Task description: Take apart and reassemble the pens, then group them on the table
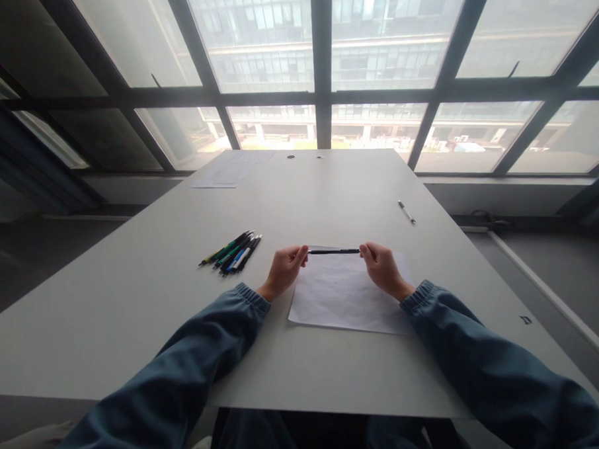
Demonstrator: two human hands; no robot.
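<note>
A slim black pen [334, 252] lies level between my two hands, over the far edge of a white sheet of paper [343, 296]. My left hand [283, 269] pinches its left end, and my right hand [381, 266] pinches the right end. Both hands are closed, with the fingertips hiding the pen's ends. Left of my left hand, a pile of several pens [233, 253] in black, green, blue and white rests on the table.
The white table [142, 297] reaches toward large windows. Near its right edge lies a single pen [406, 212]. Sheets of paper [222, 173] are at the far left, and two cable holes [290, 157] sit at the back. A small dark mark [525, 320] is at the right.
</note>
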